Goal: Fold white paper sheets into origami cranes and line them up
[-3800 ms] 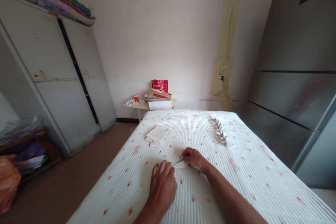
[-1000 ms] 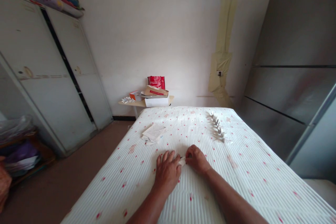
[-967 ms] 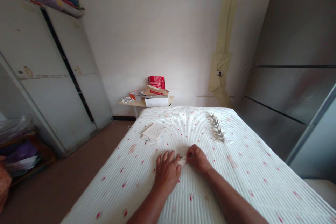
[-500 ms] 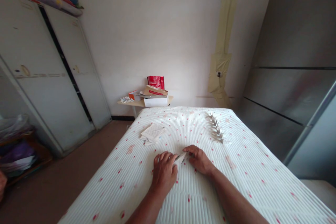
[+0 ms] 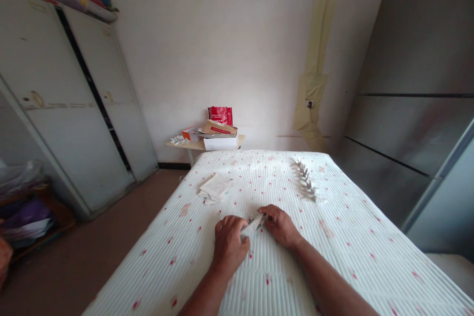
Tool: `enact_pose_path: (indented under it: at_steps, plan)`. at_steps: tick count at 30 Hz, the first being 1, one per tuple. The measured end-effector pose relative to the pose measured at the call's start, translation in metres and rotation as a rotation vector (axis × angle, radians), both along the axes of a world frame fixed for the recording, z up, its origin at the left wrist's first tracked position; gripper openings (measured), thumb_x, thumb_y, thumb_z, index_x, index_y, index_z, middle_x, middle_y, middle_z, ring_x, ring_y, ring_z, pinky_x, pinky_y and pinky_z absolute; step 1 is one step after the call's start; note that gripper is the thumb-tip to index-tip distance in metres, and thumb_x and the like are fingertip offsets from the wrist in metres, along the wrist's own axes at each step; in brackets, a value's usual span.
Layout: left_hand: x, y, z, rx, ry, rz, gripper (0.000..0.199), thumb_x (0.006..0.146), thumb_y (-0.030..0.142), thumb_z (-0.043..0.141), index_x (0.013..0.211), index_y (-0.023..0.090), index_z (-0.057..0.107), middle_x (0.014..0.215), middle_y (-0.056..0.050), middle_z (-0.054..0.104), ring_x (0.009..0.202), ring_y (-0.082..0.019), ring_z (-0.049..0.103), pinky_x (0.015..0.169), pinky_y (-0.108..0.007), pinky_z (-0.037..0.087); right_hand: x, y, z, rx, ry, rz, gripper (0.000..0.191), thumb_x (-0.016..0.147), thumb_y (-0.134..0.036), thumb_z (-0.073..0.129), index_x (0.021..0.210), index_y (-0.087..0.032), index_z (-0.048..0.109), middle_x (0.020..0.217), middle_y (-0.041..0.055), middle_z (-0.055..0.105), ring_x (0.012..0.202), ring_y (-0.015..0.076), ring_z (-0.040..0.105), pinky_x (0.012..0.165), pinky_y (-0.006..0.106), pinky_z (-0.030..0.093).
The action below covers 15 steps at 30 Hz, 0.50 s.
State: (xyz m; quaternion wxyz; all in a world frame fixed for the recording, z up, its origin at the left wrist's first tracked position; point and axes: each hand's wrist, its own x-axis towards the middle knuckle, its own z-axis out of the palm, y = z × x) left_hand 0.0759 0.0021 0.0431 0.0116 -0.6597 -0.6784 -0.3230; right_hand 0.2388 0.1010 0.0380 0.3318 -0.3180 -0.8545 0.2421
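Observation:
A small piece of folded paper [image 5: 252, 227], pale with pointed corners, is held between my two hands just above the bed-like surface. My left hand [image 5: 231, 241] is closed on its left end, thumb below and fingers curled over the top. At the opposite end my right hand [image 5: 278, 224] pinches the paper between thumb and fingertips. Beyond the left hand lies a loose stack of printed paper sheets [image 5: 217, 186]. Farther off to the right, several folded paper cranes [image 5: 306, 180] stand in a row.
A white quilted cover [image 5: 274, 281] with red specks spreads under everything. Past its far edge, a small table [image 5: 196, 145] bears a white box [image 5: 221, 143], a red bag [image 5: 220, 115] and more folded paper pieces [image 5: 179, 140]. Grey cabinets [image 5: 74, 98] stand left, a refrigerator [image 5: 407, 123] right.
The folded paper has tilted slightly and shows more of its pale face. My left fingers have curled in and shifted a little left. The right hand stays nearly in place.

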Motion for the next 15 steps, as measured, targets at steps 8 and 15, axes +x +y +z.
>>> enact_pose_path:
  at_steps: [8, 15]
  plan:
    - [-0.0048, 0.0045, -0.0063, -0.009, 0.001, -0.027, 0.025, 0.066, 0.007, 0.054, 0.085, 0.022, 0.060, 0.087, 0.000, 0.062, 0.092, -0.018, 0.051, 0.084, -0.033, 0.033, -0.0006, -0.0016, -0.0008, 0.023, -0.006, -0.008, 0.029, 0.073, -0.009, 0.049, 0.096, -0.019, 0.064, 0.089, 0.0061, 0.063, 0.081, 0.0173, 0.058, 0.074, 0.028, 0.046]
    - [-0.0073, 0.0063, -0.0079, -0.003, 0.014, -0.048, 0.024, 0.070, 0.007, 0.053, 0.085, 0.022, 0.062, 0.086, -0.001, 0.064, 0.089, -0.018, 0.054, 0.082, -0.033, 0.035, -0.0027, -0.0014, -0.0017, 0.046, -0.012, -0.022, 0.020, 0.079, -0.016, 0.051, 0.093, -0.019, 0.065, 0.087, 0.0060, 0.065, 0.081, 0.0176, 0.059, 0.073, 0.028, 0.045]
